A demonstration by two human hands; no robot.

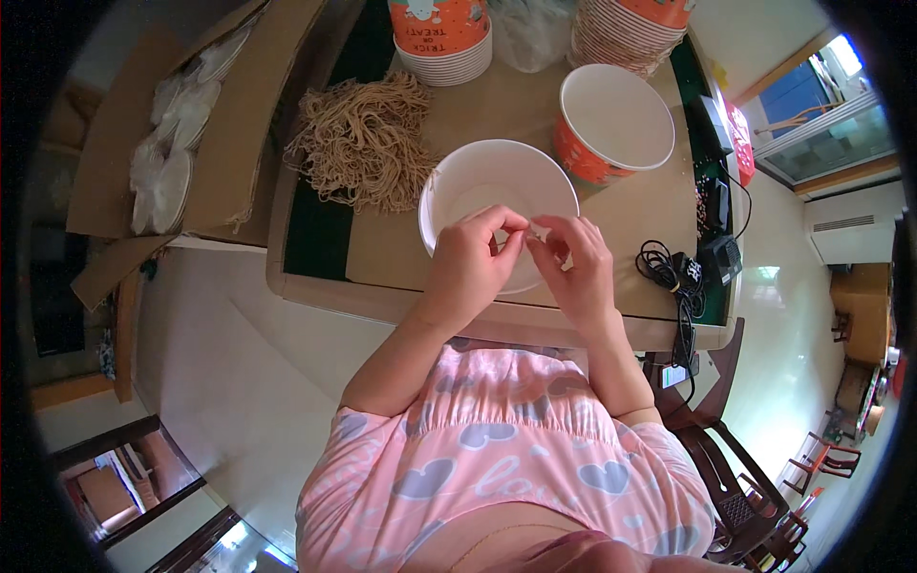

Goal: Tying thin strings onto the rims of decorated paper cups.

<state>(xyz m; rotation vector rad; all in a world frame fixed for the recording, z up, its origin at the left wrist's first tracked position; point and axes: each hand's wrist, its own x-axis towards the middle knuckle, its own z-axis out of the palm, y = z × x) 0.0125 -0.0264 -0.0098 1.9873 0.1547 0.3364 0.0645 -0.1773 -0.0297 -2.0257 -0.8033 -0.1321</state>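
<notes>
My left hand and my right hand meet over the near rim of a white paper bucket, whose mouth faces me. Thumb and forefinger of each hand are pinched together, the fingertips almost touching. Whatever lies between them is too small to make out. Left of the bucket is a loose heap of beige string, its right side reaching the bucket's rim. To the right stands another paper bucket, orange printed outside and white inside.
Stacked orange paper buckets and a second stack stand at the back, with a clear plastic bag between them. A cardboard box of wrapped white items is at left. Coiled black cable lies near the table's right edge.
</notes>
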